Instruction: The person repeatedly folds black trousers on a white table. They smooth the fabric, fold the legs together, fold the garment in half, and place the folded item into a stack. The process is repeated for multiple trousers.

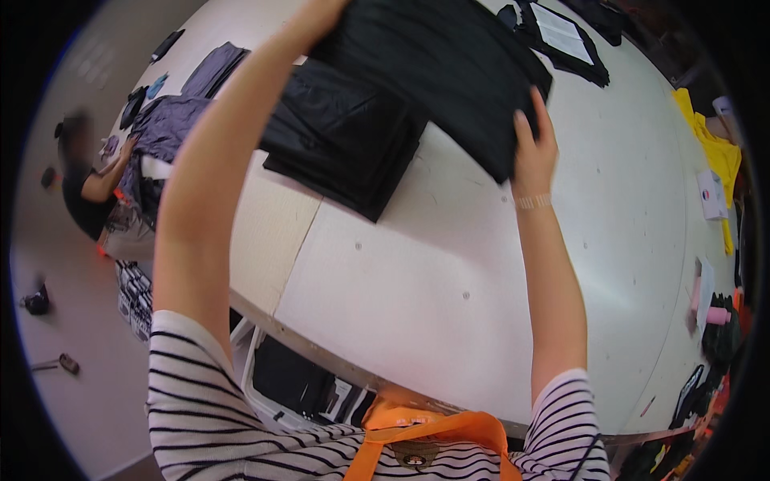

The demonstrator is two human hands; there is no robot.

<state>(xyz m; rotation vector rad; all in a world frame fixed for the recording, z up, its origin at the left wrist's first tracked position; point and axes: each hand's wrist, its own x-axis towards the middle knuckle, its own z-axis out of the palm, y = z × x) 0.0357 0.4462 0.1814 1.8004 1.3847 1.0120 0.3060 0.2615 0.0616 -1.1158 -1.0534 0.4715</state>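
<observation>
A black folded garment (437,68) hangs above the far part of the table, held between my two hands and slightly blurred. My left hand (325,14) grips its left edge at the top of the view, where most of the fingers are hidden. At the opposite edge, my right hand (536,160) pinches the cloth, with the thumb and a finger showing along the side. Below and left of the held garment lies a stack of black folded garments (341,144), partly covered by my left arm and the raised cloth.
Purple-grey cloth (172,120) lies at the table's left, where another person (92,188) handles it. A dark garment with a white sheet (561,36) rests at the far right. Yellow cloth (710,144) and a white box (711,195) line the right edge. Under the table stands a bin (265,405) of dark items.
</observation>
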